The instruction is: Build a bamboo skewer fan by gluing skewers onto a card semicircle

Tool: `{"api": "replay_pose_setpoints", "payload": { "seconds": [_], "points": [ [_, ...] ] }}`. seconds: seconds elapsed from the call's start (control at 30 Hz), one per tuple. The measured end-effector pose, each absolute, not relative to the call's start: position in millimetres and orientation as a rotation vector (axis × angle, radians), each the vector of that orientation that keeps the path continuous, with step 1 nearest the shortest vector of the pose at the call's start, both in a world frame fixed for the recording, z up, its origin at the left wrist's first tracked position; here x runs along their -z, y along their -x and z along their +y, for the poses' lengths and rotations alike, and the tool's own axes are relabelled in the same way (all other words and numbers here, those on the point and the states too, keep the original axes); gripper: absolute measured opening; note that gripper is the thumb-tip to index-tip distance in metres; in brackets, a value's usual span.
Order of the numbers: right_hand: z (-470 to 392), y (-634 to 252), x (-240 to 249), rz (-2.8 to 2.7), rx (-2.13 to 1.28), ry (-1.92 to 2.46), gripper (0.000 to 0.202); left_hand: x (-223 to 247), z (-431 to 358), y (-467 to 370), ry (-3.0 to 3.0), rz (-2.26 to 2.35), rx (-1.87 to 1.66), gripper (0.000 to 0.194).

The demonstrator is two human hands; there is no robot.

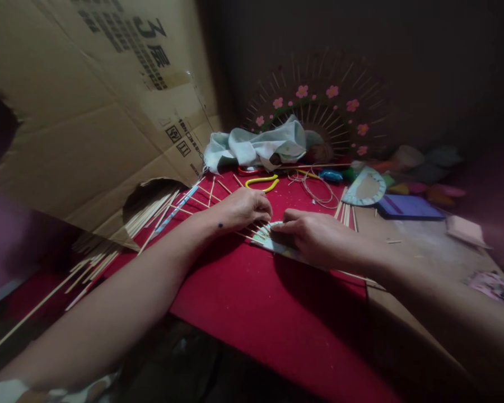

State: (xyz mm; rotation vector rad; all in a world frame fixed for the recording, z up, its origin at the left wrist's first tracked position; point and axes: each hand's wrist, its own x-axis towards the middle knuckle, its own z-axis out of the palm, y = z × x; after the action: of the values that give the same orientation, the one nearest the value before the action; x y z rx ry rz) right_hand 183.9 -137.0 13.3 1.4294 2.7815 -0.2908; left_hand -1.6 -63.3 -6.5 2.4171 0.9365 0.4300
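Note:
A light, patterned half-round card [266, 235] lies on the red table, with several thin wooden sticks [247, 236] spreading leftward from it like fan ribs. Over these sticks is my left hand [247, 208], its fingers bent and pinched around a stick near the card; the fingertips are partly hidden. My right hand [308, 235] is closed at the card's right part, with the index finger pointing left along its curved edge. That hand covers much of the card. A blue-white patterned strip [176, 210] crosses the sticks' outer ends at the left.
A large cardboard box [88, 117] with a hole stands at the left, bundled sticks [151, 215] poking out. Yellow-handled pliers [262, 182], a crumpled cloth [256, 146] and string [319, 190] lie behind my hands. Another half-round card [365, 187] and a blue box [411, 207] are rightward.

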Motion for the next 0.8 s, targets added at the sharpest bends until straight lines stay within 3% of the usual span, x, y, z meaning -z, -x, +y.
{"api": "replay_pose_setpoints", "payload": {
  "seconds": [0.53,0.8],
  "points": [
    [-134.9,-187.8,-15.3,2.775,0.260,-1.398,0.029,-1.0,-63.9,1.7,-2.387,0.990,-0.155,0.015],
    [-137.5,-182.5,-15.7,2.739,0.186,-1.417,0.027,-7.1,-64.7,-7.4,-2.536,1.007,-0.072,0.006]
  ]
}}
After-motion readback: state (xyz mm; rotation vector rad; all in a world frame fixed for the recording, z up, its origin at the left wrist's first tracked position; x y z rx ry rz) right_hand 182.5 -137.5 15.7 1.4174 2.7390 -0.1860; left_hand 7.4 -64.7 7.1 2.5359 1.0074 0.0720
